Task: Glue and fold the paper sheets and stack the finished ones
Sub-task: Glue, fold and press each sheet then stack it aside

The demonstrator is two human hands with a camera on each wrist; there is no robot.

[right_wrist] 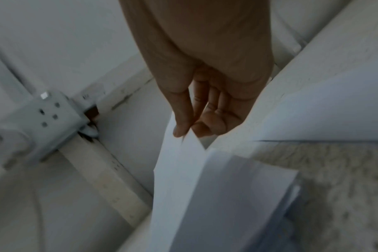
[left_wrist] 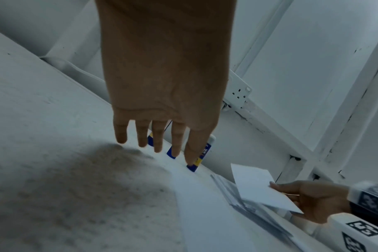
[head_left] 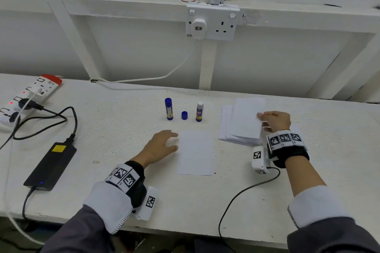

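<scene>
A single white sheet [head_left: 195, 153] lies flat on the table in front of me. My left hand [head_left: 164, 146] hovers just left of it, fingers [left_wrist: 158, 136] straight and spread, holding nothing. My right hand [head_left: 271, 122] pinches the right edge of another white sheet [head_left: 246, 119] between thumb and fingers [right_wrist: 181, 126], lifted over the paper stack [head_left: 226, 129] at the right. That lifted sheet [left_wrist: 259, 189] hangs tilted above the stack [right_wrist: 248, 196]. Behind the flat sheet stand a capped blue glue stick [head_left: 168, 109], a loose blue cap [head_left: 184, 115] and an uncapped glue stick [head_left: 199, 111].
A power strip [head_left: 26, 96] with plugged cables and a black power adapter [head_left: 51, 165] occupy the table's left side. A wall socket [head_left: 211, 22] sits on the white panel behind. A black cable [head_left: 236, 197] runs from my right wrist over the front edge.
</scene>
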